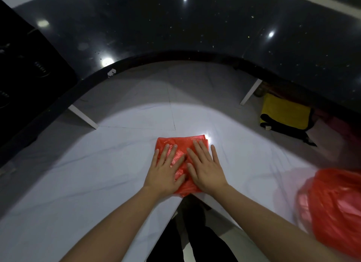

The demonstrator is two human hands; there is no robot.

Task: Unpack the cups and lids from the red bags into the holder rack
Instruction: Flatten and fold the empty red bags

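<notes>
My left hand (166, 170) lies flat, fingers straight, on the left half of the flattened, folded red plastic bag (181, 142) at the near edge of the white desk (78, 183), gripping nothing. My right hand (205, 168) presses its right half the same way, fingers spread. A fuller, crumpled red plastic bag (336, 209) sits well apart on the far right, nearer my right hand; I'd judge it comes next.

Two red plastic bags: one folded flat bag (180, 144) lies under both hands, left hand (166, 172) and right hand (207, 168); one bulging bag (336, 207) sits well right of the right hand. One yellow-and-black bag (285, 115) lies beyond.
</notes>
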